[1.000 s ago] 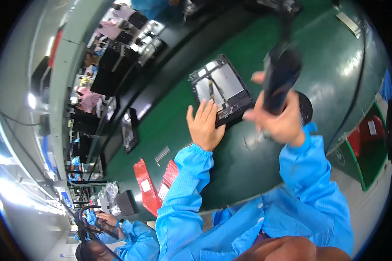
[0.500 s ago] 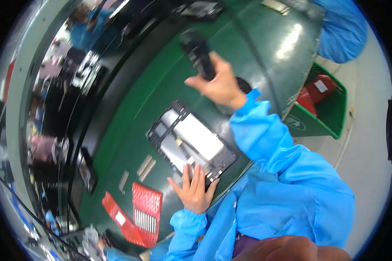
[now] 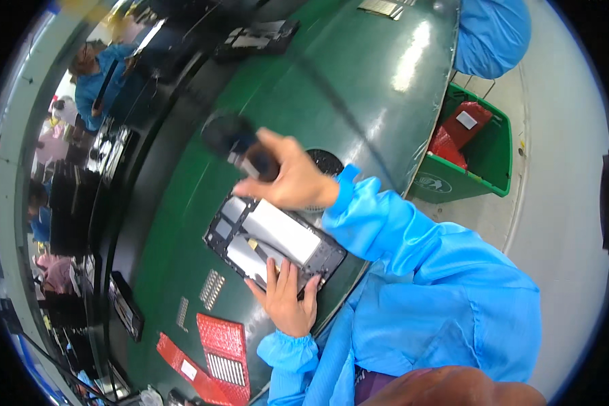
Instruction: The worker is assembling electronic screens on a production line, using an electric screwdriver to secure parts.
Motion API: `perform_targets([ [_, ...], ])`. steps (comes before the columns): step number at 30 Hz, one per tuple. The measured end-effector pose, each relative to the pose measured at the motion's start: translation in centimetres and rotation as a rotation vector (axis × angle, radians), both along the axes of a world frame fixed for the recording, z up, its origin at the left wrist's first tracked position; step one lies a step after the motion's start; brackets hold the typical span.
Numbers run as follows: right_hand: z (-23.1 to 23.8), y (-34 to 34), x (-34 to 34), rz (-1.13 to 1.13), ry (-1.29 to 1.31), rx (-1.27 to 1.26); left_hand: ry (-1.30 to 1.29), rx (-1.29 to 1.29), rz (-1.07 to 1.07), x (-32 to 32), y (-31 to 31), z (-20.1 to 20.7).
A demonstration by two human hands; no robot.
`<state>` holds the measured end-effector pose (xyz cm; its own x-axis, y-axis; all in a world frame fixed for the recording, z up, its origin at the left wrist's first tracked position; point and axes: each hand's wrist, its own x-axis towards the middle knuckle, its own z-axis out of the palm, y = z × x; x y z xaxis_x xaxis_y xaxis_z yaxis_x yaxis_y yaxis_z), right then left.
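Opened tablet (image 3: 275, 242): black frame, back cover off, white and grey inner plates showing, lying flat and slantwise on the green counter (image 3: 358, 88). Black power screwdriver (image 3: 240, 143): blurred, tilting above the tablet's far edge.

The left hand (image 3: 285, 296) is laid flat, palm down, with the fingers (image 3: 272, 268) spread a little and pointed up and away from the body. The left arm is bent, and its blue sleeve is bunched at the wrist low in the view. The right hand (image 3: 292, 179) is lifted higher and reached out to the person's left. Its fingers are curled tight, as in a grip, and the thumb is stuck out on top. The right arm is stretched across the body, and it is covered by a blue sleeve up to the wrist.
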<state>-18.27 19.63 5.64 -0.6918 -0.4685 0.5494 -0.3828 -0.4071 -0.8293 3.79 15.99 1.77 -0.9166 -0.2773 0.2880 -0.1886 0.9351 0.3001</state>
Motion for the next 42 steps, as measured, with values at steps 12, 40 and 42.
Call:
perform_targets([
  [12, -0.6, 4.4, -4.9, -0.007, -0.078, -0.002, 0.247, 0.225, 0.165, -6.7, -2.6, 1.1],
  [40, -1.2, 1.8, -2.9, 0.263, 0.011, -0.368, 0.146, 0.129, -0.167, -0.2, 0.4, -1.3],
  [42, -0.8, 3.1, -2.2, 0.002, -0.239, 0.078, 0.148, 0.193, -0.144, -0.3, 0.6, -0.9],
])
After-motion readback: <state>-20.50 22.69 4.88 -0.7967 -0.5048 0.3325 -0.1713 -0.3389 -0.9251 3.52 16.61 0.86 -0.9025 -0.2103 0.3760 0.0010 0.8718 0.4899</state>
